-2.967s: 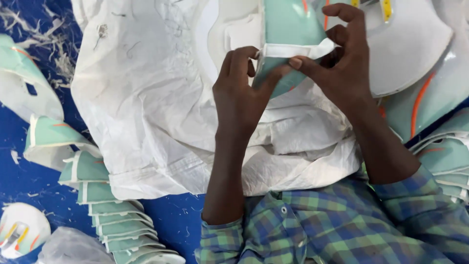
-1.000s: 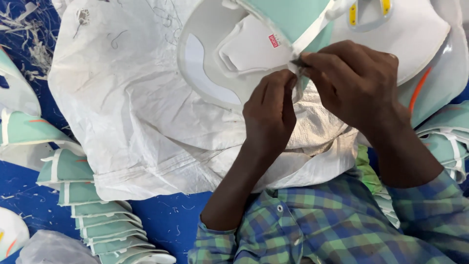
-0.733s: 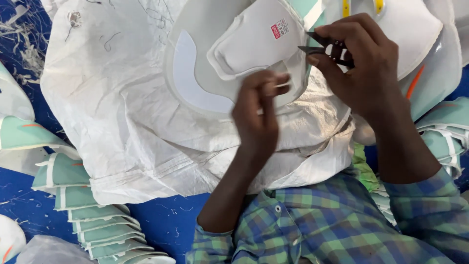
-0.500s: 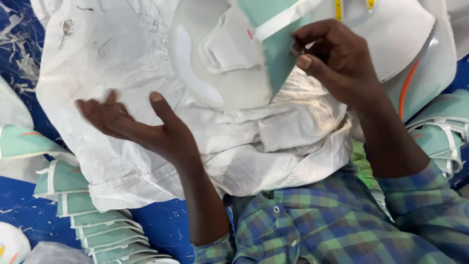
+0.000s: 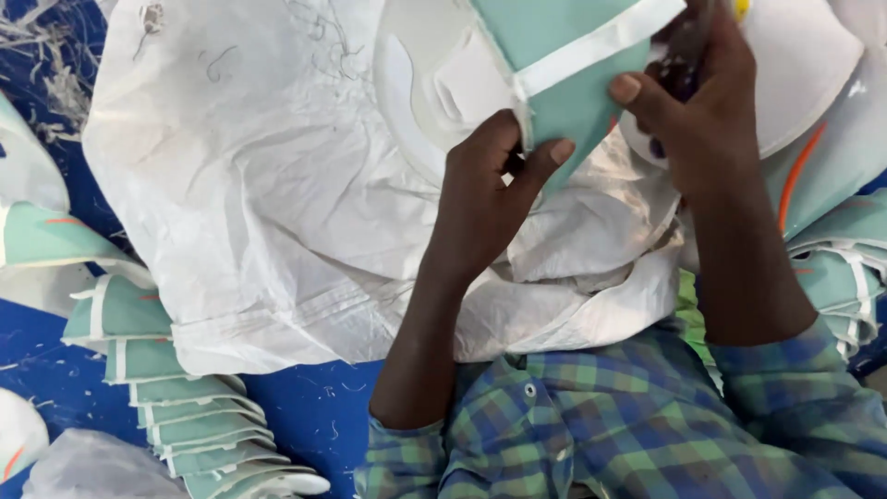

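Note:
I hold a teal fabric piece (image 5: pixel 577 46) with a white band across it, raised over a white woven sack (image 5: pixel 259 185) on my lap. My left hand (image 5: pixel 490 199) pinches the piece's lower edge between thumb and fingers. My right hand (image 5: pixel 693 111) grips its right side, thumb pressed on the teal cloth. A small dark tool (image 5: pixel 686 51) shows between the right fingers; I cannot tell what kind. Behind the piece lies a white curved cap-like part (image 5: pixel 416 102).
A fanned stack of teal and white pieces (image 5: pixel 185 416) lies at lower left on the blue floor (image 5: pixel 305 397). More such pieces (image 5: pixel 841 268) are piled at the right, beside a white part with an orange line (image 5: pixel 804 74). Loose thread scraps (image 5: pixel 46 55) lie at upper left.
Half a second ago my left hand was spread open over the sack at the left. It has come back and pinched the teal piece's lower edge. The right hand kept its hold.

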